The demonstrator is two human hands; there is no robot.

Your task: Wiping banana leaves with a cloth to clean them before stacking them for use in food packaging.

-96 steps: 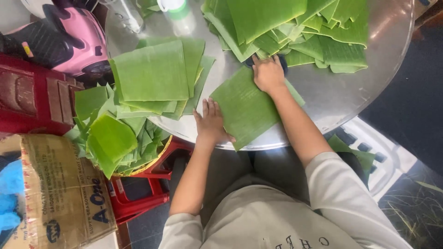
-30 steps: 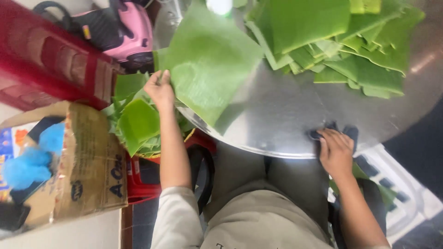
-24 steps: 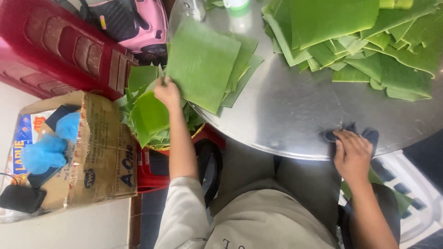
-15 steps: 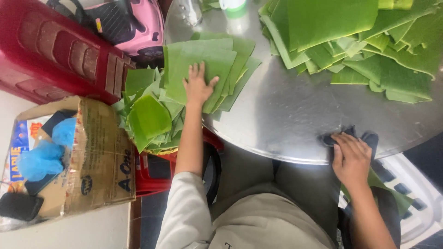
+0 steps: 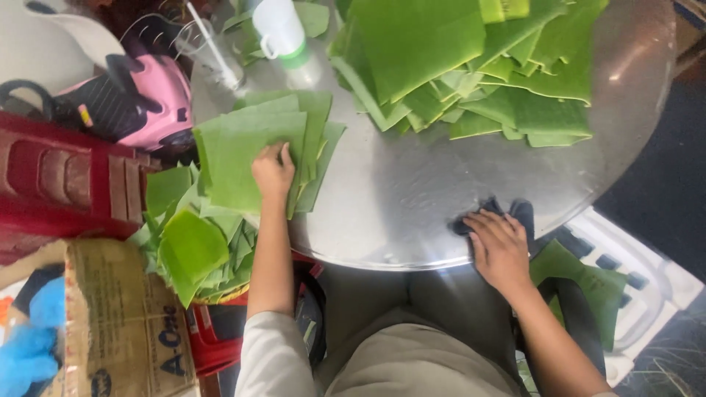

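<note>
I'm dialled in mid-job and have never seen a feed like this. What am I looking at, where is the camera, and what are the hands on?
There is no machine here: the picture comes from a camera worn on a person's head, looking down past their lap at their two bare hands. They sit at a round metal table. The left hand lies flat on a neat stack of cut green leaves at the table's left edge. The right hand presses a dark cloth near the front edge. A bigger loose heap of leaves lies at the far side, beside a white bottle. Below the table on the left are more leaf pieces, a red crate and a cardboard box.
</note>
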